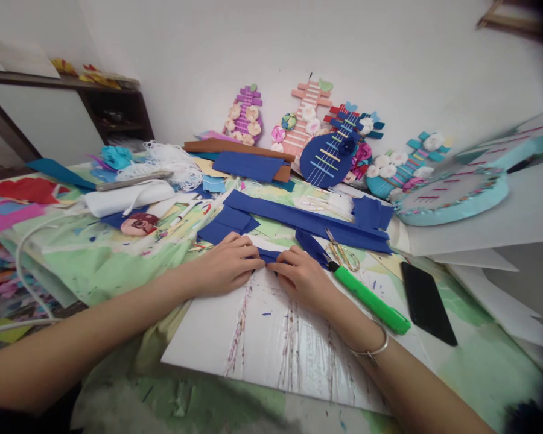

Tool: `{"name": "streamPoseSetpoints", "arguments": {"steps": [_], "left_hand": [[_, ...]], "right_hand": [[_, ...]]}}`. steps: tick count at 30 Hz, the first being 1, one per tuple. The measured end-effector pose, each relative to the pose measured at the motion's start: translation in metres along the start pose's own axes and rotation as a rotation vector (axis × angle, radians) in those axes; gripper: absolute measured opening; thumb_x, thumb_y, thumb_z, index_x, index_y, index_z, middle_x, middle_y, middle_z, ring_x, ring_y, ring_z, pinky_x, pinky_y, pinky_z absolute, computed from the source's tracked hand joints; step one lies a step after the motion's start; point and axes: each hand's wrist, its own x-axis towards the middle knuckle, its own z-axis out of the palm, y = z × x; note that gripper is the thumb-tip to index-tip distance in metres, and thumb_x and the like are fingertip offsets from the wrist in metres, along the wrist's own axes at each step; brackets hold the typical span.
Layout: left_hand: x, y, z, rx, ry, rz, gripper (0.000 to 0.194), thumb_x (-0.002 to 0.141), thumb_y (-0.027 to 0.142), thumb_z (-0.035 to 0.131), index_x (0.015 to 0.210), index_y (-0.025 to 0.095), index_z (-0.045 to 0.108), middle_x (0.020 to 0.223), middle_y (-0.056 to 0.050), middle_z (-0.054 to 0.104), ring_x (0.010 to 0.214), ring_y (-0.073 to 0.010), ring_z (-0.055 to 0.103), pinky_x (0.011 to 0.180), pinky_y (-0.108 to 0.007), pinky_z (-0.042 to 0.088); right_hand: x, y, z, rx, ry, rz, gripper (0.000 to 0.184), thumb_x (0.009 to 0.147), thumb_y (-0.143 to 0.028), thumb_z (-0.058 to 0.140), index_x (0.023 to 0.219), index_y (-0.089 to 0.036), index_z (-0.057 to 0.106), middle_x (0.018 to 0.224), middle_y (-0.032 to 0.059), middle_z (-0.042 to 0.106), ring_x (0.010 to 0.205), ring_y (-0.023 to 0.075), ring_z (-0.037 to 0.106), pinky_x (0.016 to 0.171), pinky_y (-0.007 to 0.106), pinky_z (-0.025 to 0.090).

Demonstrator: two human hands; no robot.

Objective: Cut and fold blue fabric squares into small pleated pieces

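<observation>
A dark blue paper strip (268,255) lies across the far part of a scratched white board (203,346). My left hand (224,265) pinches its left part with bent fingers, and from the other side my right hand (305,278) grips it too. The fingers cover much of the strip. Just beyond my hands are folded blue pieces (228,222) and a long blue band (308,218). Right of my right hand sits a green utility knife (373,299), with gold-handled scissors (341,250) above it.
A black phone (428,301) lies at the right. Decorated lute-shaped crafts, one dark blue (328,158), lean along the wall. A white glue gun (129,198) with a cord and white yarn (172,166) lie at the left. White boards (493,238) stand at the right edge.
</observation>
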Motion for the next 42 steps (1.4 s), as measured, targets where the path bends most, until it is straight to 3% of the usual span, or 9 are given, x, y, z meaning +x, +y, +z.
{"name": "streamPoseSetpoints", "arguments": {"steps": [12,22,26,29,33,42], "left_hand": [[-0.002,-0.006,0.001,-0.049,-0.011,-0.003,0.018,0.091,0.020,0.042,0.090,0.021,0.061,0.100,-0.005,0.064,0.101,-0.0229,0.051,0.087,-0.037,0.033],[-0.013,-0.014,0.000,-0.106,0.048,-0.030,0.019,0.089,0.020,0.045,0.102,0.020,0.060,0.107,-0.006,0.066,0.107,-0.0227,0.052,0.093,-0.039,0.034],[-0.016,-0.013,-0.003,-0.134,0.044,-0.057,0.027,0.087,0.022,0.049,0.113,0.021,0.057,0.110,-0.007,0.064,0.108,-0.0236,0.052,0.093,-0.038,0.035],[-0.015,-0.012,-0.004,-0.159,0.029,-0.040,0.034,0.085,0.023,0.052,0.119,0.022,0.055,0.114,-0.006,0.063,0.108,-0.0234,0.053,0.094,-0.038,0.034],[-0.015,-0.015,-0.002,-0.160,0.030,-0.006,0.026,0.087,0.024,0.050,0.111,0.023,0.061,0.115,-0.004,0.065,0.109,-0.0223,0.054,0.096,-0.037,0.032],[-0.015,-0.016,-0.004,-0.196,0.079,-0.020,0.023,0.088,0.022,0.049,0.105,0.021,0.064,0.108,-0.006,0.068,0.107,-0.0220,0.057,0.096,-0.040,0.035]], "right_hand": [[-0.006,0.005,-0.012,0.043,-0.009,-0.006,0.020,0.076,-0.009,0.053,0.071,-0.019,0.069,0.077,0.0071,0.066,0.079,0.0210,0.051,0.074,0.038,0.044],[-0.007,0.007,-0.014,0.104,-0.009,0.041,0.014,0.067,-0.007,0.052,0.063,-0.019,0.059,0.078,0.0053,0.068,0.077,0.0199,0.055,0.073,0.036,0.040],[-0.007,0.007,-0.014,0.093,-0.002,0.067,0.014,0.068,-0.007,0.050,0.068,-0.018,0.059,0.074,0.0054,0.066,0.074,0.0196,0.055,0.069,0.035,0.038],[-0.006,0.006,-0.016,0.072,-0.005,0.070,0.018,0.075,-0.012,0.050,0.083,-0.017,0.064,0.077,0.0062,0.065,0.077,0.0201,0.054,0.070,0.035,0.038],[-0.006,0.004,-0.016,0.038,-0.048,0.032,0.023,0.080,-0.017,0.053,0.096,-0.020,0.069,0.086,0.0067,0.066,0.079,0.0193,0.054,0.073,0.035,0.037],[-0.005,0.006,-0.014,0.068,0.010,0.051,0.019,0.078,-0.012,0.052,0.063,-0.018,0.062,0.081,0.0055,0.071,0.074,0.0178,0.060,0.069,0.035,0.037]]}}
